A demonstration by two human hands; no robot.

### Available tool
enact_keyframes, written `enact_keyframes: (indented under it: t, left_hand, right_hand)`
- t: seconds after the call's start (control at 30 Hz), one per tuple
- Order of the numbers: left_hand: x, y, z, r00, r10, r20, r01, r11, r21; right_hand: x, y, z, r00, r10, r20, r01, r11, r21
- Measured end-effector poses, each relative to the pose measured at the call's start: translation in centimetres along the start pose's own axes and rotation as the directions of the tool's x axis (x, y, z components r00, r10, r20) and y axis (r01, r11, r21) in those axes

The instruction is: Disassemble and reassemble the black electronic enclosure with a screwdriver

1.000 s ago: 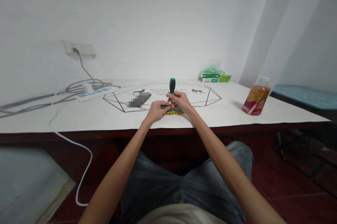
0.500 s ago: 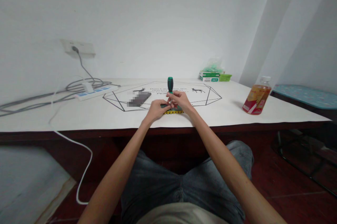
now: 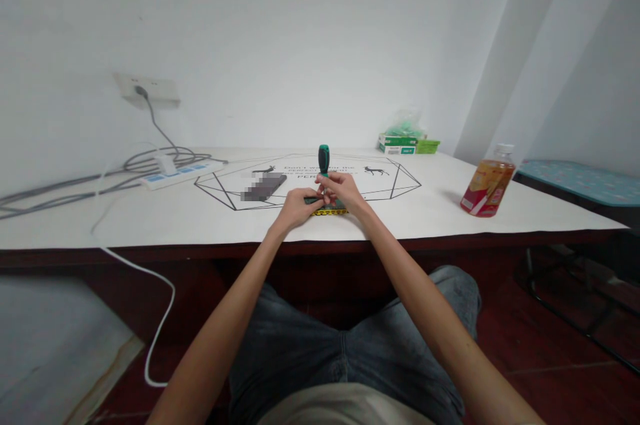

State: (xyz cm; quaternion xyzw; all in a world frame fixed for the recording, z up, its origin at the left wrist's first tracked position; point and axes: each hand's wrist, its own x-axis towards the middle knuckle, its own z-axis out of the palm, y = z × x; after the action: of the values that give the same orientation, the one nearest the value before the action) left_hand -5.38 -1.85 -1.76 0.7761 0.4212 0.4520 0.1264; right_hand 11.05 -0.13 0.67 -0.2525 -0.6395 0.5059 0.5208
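Observation:
A green-handled screwdriver [image 3: 324, 158] stands upright over a small green circuit board [image 3: 330, 209] with a yellow edge, lying on the white table [image 3: 200, 222]. My right hand [image 3: 343, 189] is closed round the lower part of the screwdriver. My left hand [image 3: 296, 207] pinches the board's left end, fingers closed, holding it against the tabletop. Both hands hide most of the board and the tool's tip.
A dark flat device [image 3: 263, 186] lies left of the hands. A power strip [image 3: 175, 176] with grey cables sits far left, a white cable [image 3: 150, 292] hanging off the edge. An orange drink bottle [image 3: 487, 181] stands right; green boxes [image 3: 407, 144] at the back.
The screwdriver handle has shifted slightly left and up in view between a second ago and now; both hands stay in place on the tool and the board.

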Motion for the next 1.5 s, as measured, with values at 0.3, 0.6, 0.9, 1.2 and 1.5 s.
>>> enact_keyframes:
  t: [0.3,0.6,0.9,1.2,1.5]
  left_hand:
    - [0.04,-0.39,0.01,1.000,0.012,0.001,-0.012,1.000,-0.023]
    - [-0.05,0.06,-0.08,1.000,-0.009,0.014,0.009,1.000,-0.021]
    - [0.01,0.28,-0.10,1.000,-0.012,0.017,0.012,1.000,0.012]
    - [-0.07,0.47,-0.16,0.999,0.012,0.030,-0.013,1.000,0.020]
    - [0.01,0.11,-0.01,0.999,0.009,0.035,-0.011,0.999,0.045]
  right_hand:
    - [0.06,0.01,0.03,1.000,-0.010,-0.003,0.010,1.000,0.005]
    - [0.07,0.19,-0.02,1.000,-0.029,-0.007,0.029,1.000,0.001]
    - [-0.01,0.20,-0.05,1.000,-0.028,-0.008,0.028,1.000,0.006]
    - [0.01,0.19,-0.09,1.000,-0.022,-0.005,0.022,1.000,0.004]
    - [0.06,0.19,0.02,1.000,-0.027,-0.008,0.027,1.000,0.007]
